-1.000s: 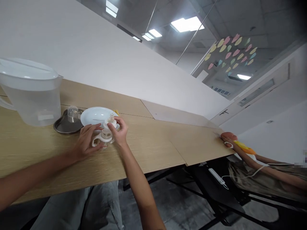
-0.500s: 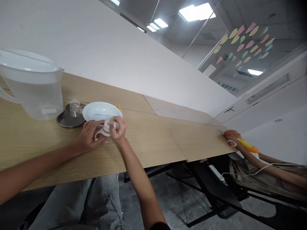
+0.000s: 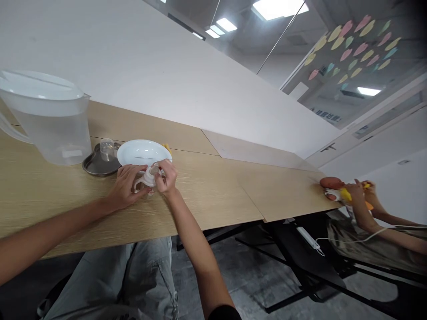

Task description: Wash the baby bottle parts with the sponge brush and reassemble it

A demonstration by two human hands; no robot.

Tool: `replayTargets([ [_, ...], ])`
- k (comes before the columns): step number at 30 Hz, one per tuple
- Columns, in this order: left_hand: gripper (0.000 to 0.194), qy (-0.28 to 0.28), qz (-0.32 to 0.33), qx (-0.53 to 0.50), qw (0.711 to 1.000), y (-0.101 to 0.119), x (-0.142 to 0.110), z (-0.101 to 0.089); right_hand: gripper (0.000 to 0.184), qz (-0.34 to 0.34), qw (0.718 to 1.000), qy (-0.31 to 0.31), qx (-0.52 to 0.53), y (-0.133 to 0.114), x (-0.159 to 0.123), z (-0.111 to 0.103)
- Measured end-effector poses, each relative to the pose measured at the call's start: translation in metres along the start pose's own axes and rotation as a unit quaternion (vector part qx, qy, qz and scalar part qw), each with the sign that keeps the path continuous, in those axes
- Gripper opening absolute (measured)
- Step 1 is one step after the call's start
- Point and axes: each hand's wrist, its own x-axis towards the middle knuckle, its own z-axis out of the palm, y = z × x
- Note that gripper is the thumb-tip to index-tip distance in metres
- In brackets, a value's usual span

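Both my hands are on a clear baby bottle with white handles [image 3: 147,178], held just above the light wood table [image 3: 213,191]. My left hand [image 3: 125,186] wraps its white handle, and my right hand [image 3: 167,176] pinches the teat collar at the top. Behind them lies a white plate [image 3: 142,152], nearly touching my fingers, with a yellow object [image 3: 166,148] mostly hidden behind it. Farther left, a small clear cup [image 3: 107,150] stands on a steel tray [image 3: 96,166], beside a large clear lidded pitcher [image 3: 50,118].
A white partition [image 3: 133,66] runs along the table's far side. At the far right, a co-worker's hands [image 3: 358,191] work with yellow and orange items at the table's end. A power strip [image 3: 307,238] and black table legs sit below the near edge.
The bottle has tilted, and my hands have drawn closer around its top. The co-worker's hand has risen from the table end, and the whole view has shifted slightly.
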Motion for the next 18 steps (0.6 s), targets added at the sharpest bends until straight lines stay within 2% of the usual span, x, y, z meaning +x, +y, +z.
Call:
replayTargets([
  [3, 0.047, -0.002, -0.004, 0.007, 1.0, 0.0009, 0.0004, -0.0015, 0.037, 0.013, 1.0, -0.003, -0.007, 0.0009, 0.0, -0.0002],
  [9, 0.049, -0.027, -0.031, 0.006, 0.999, 0.0, 0.004, -0.0035, 0.054, 0.031, 0.998, 0.054, -0.003, 0.0004, 0.0028, -0.004],
  [12, 0.052, -0.042, -0.032, 0.008, 0.999, -0.0008, 0.0045, -0.0034, 0.056, 0.026, 0.996, 0.087, -0.001, 0.0019, 0.0015, -0.0039],
  [15, 0.061, -0.028, -0.023, 0.0, 0.999, -0.0025, 0.0021, -0.0015, 0.055, 0.026, 0.993, 0.116, -0.014, 0.0044, -0.002, -0.0023],
  [18, 0.058, -0.008, -0.025, -0.014, 1.0, -0.0033, -0.0004, -0.0004, 0.055, 0.018, 0.993, 0.116, -0.03, 0.0058, -0.0054, -0.0017],
])
